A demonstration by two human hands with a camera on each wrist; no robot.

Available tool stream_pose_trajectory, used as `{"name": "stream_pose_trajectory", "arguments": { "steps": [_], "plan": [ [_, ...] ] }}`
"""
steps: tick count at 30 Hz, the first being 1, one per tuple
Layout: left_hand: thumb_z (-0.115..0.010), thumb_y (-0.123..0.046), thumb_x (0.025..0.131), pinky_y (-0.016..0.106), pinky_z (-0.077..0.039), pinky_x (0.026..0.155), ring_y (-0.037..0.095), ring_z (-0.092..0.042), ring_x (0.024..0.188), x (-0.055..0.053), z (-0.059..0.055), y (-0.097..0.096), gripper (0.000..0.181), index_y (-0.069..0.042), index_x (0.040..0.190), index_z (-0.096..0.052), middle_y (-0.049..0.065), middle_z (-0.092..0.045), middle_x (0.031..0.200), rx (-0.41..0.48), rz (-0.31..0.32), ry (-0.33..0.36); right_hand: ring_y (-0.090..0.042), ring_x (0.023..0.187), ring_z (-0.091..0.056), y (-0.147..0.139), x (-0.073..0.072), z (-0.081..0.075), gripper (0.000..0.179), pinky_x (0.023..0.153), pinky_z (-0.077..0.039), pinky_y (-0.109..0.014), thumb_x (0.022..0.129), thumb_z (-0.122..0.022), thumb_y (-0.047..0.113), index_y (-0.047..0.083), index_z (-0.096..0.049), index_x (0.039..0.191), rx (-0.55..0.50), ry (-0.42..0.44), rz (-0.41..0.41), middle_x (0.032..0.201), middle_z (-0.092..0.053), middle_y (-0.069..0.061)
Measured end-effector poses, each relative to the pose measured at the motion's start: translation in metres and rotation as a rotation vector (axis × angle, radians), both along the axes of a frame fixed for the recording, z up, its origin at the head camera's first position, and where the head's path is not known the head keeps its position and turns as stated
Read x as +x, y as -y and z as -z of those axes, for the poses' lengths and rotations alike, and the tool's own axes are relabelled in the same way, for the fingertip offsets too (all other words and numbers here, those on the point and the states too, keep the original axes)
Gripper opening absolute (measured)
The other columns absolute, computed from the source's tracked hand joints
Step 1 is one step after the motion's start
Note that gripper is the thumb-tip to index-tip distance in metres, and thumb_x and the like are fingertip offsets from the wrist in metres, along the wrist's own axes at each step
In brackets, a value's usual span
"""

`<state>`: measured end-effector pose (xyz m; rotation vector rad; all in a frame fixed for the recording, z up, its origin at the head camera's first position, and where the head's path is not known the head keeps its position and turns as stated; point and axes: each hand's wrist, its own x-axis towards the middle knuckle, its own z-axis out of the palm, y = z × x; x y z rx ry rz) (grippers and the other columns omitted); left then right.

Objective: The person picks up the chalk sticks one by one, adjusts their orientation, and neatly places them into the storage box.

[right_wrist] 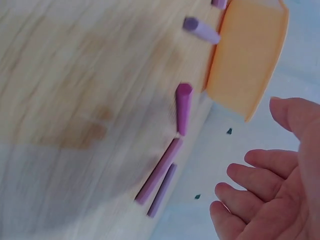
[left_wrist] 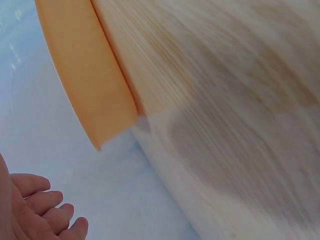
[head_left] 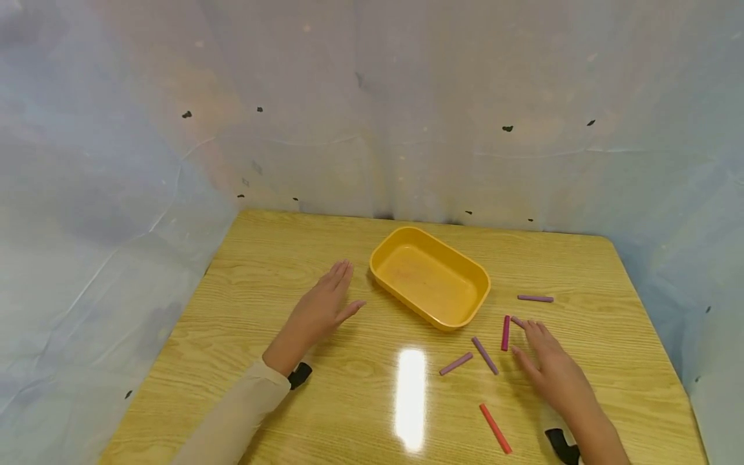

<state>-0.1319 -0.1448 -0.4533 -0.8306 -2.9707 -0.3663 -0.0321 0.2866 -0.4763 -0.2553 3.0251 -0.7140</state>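
My left hand, fingers straight and thumb apart, hovers left of a yellow-orange rectangular tub and holds nothing. In the left wrist view the tub's wall rises beyond that hand's fingers. My right hand reaches over the table with relaxed fingers, also holding nothing. Its fingertips appear above a mauve crayon-like stick, partly covered in the head view; contact cannot be told. Close by lies a magenta stick, which looks many-sided in the right wrist view.
Two purple sticks lie in front of the tub, and another purple stick lies to its right. Nearer the front is a red stick. The wooden table meets a pale sheet behind.
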Motion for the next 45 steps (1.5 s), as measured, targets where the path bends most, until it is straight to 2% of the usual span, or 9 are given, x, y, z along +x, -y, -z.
{"name": "stream_pose_trajectory", "arguments": {
  "steps": [4, 9, 12, 18, 24, 31, 38, 45],
  "plan": [
    [-0.027, -0.058, 0.096, 0.039, -0.017, 0.11, 0.023, -0.009, 0.14, -0.007, 0.002, -0.013, 0.079, -0.001, 0.148, -0.015, 0.014, -0.014, 0.153, -0.013, 0.029, -0.024, -0.043, 0.132, -0.026, 0.01, -0.001, 0.0, 0.063, 0.094, -0.029, -0.064, 0.096, -0.048, 0.039, 0.004, -0.03, 0.146, -0.003, -0.005, -0.014, 0.144, -0.031, -0.026],
    [-0.038, -0.052, 0.096, 0.04, -0.017, 0.111, 0.025, -0.01, 0.14, -0.017, 0.004, -0.032, 0.078, 0.0, 0.148, -0.013, 0.016, -0.014, 0.153, -0.016, 0.063, -0.029, -0.041, 0.131, -0.03, 0.021, -0.001, 0.005, 0.064, 0.095, -0.032, -0.06, 0.095, -0.051, 0.037, -0.002, -0.033, 0.142, 0.015, -0.068, -0.049, 0.143, -0.034, -0.024],
    [-0.039, -0.051, 0.096, 0.04, -0.016, 0.111, 0.025, -0.008, 0.141, -0.024, 0.005, -0.041, 0.078, -0.001, 0.148, -0.011, 0.016, -0.011, 0.153, -0.015, 0.07, -0.013, -0.04, 0.131, -0.03, 0.027, -0.005, 0.007, 0.063, 0.095, -0.033, -0.058, 0.094, -0.053, 0.035, -0.004, -0.035, 0.141, 0.013, -0.1, -0.084, 0.142, -0.035, -0.024],
    [-0.033, -0.054, 0.096, 0.04, -0.017, 0.111, 0.025, -0.008, 0.141, -0.04, 0.007, -0.053, 0.077, -0.002, 0.148, -0.011, 0.015, -0.009, 0.153, -0.023, 0.047, -0.016, -0.036, 0.134, -0.026, 0.041, -0.018, 0.006, 0.066, 0.099, -0.031, -0.056, 0.094, -0.054, 0.038, -0.002, -0.033, 0.142, 0.029, -0.111, -0.125, 0.145, -0.033, -0.021],
    [-0.026, -0.058, 0.096, 0.038, -0.015, 0.111, 0.024, -0.009, 0.14, -0.057, 0.014, -0.06, 0.077, -0.003, 0.149, -0.013, 0.014, -0.011, 0.153, -0.048, 0.027, -0.005, -0.035, 0.135, -0.025, 0.053, -0.028, 0.007, 0.072, 0.101, -0.03, -0.054, 0.093, -0.05, 0.046, 0.0, -0.029, 0.145, 0.046, -0.113, -0.139, 0.146, -0.03, -0.02],
    [-0.029, -0.055, 0.097, 0.035, -0.013, 0.111, 0.025, -0.012, 0.14, -0.074, 0.02, -0.07, 0.076, -0.001, 0.148, -0.017, 0.015, -0.016, 0.152, -0.04, 0.035, 0.019, -0.033, 0.136, -0.023, 0.065, -0.031, 0.01, 0.074, 0.102, -0.029, -0.052, 0.093, -0.049, 0.047, 0.001, -0.026, 0.146, 0.034, -0.121, -0.134, 0.149, -0.026, -0.019],
    [-0.03, -0.055, 0.097, 0.04, -0.012, 0.111, 0.027, -0.011, 0.14, -0.084, 0.023, -0.078, 0.075, -0.001, 0.148, -0.018, 0.015, -0.015, 0.152, -0.026, 0.027, 0.054, -0.033, 0.136, -0.023, 0.073, -0.032, 0.011, 0.076, 0.101, -0.03, -0.053, 0.092, -0.052, 0.046, -0.003, -0.027, 0.144, 0.028, -0.164, -0.115, 0.148, -0.025, -0.021],
    [-0.025, -0.057, 0.097, 0.04, -0.01, 0.112, 0.027, -0.009, 0.14, -0.093, 0.028, -0.085, 0.076, -0.001, 0.148, -0.016, 0.016, -0.013, 0.153, -0.03, -0.023, 0.073, -0.037, 0.134, -0.024, 0.081, -0.032, 0.009, 0.079, 0.1, -0.032, -0.054, 0.09, -0.057, 0.044, -0.007, -0.028, 0.142, 0.052, -0.17, -0.089, 0.146, -0.024, -0.026]
  ]
}}
